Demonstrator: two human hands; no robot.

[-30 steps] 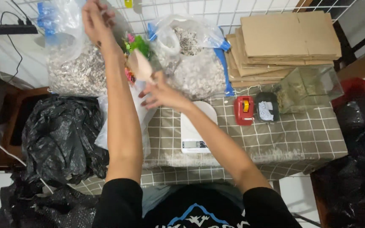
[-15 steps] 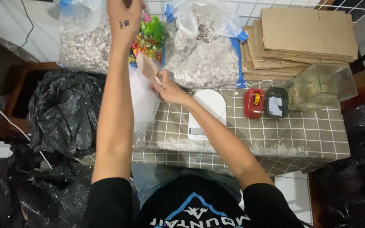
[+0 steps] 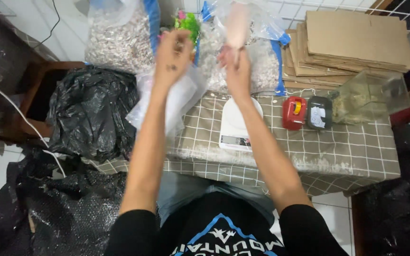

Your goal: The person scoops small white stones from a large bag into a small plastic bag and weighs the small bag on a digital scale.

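Observation:
My left hand (image 3: pixel 172 53) is raised over the table's far edge, fingers closed on the top of a small clear plastic bag (image 3: pixel 169 102) that hangs down below it. To its right, my right hand (image 3: pixel 236 66) holds up a pale, blurred scoop (image 3: pixel 237 23) in front of a large clear sack of pale stony bits (image 3: pixel 266 66). A second such sack (image 3: pixel 119 42) stands further left. A white kitchen scale (image 3: pixel 239 124) sits on the checked tablecloth (image 3: pixel 338 151) just below my right forearm.
A stack of flat cardboard (image 3: pixel 357 42) lies at the back right. In front of it are a clear box (image 3: pixel 371 97), a red tape dispenser (image 3: pixel 294 113) and a dark one (image 3: pixel 319 113). Black plastic bags (image 3: pixel 91 109) fill the left side. Green and pink items (image 3: pixel 188 21) sit between the sacks.
My right hand has lifted the scoop up and to the right, toward the right-hand sack. My left hand has come down from high up and now grips the small bag's top.

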